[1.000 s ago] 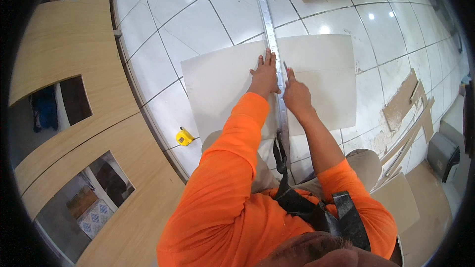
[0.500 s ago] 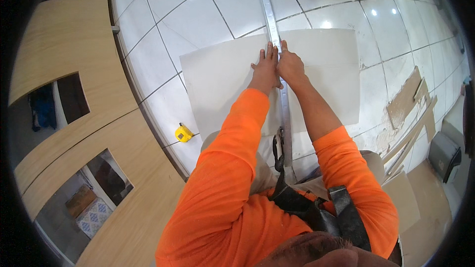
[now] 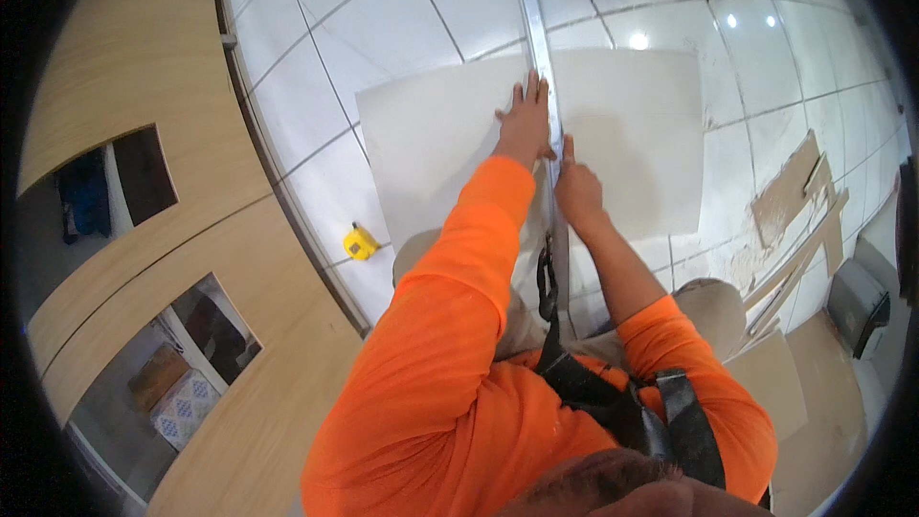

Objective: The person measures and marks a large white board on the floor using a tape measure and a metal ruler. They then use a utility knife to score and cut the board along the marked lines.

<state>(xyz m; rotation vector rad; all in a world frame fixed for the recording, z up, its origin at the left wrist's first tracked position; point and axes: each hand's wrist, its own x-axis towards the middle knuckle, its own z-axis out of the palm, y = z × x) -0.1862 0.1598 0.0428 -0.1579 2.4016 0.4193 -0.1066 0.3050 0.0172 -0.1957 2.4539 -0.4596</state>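
A pale grey-white board (image 3: 643,124) lies flat on the floor in front of my knees. Across its middle runs a long metal straightedge (image 3: 539,33), reaching past the board's far edge and back toward my body. My left hand (image 3: 526,126) presses on the straightedge and the board with its fingers stretched out and spread. Just to the right and nearer to me, my right hand (image 3: 580,191) is closed, its index finger pointing forward along the straightedge's right side. Whatever it grips is hidden under the fingers.
A yellow tape measure (image 3: 360,243) sits on the tiles left of the board. Farther left stands a wooden panel (image 3: 239,268) with rectangular openings. Broken board strips (image 3: 799,230) and a grey case (image 3: 855,304) lie at the right. Black straps (image 3: 598,402) hang from my chest.
My right hand has slid toward me along the straightedge, away from the far edge of the board. My left hand stays pressed at about the same place. The whole view has shifted slightly.
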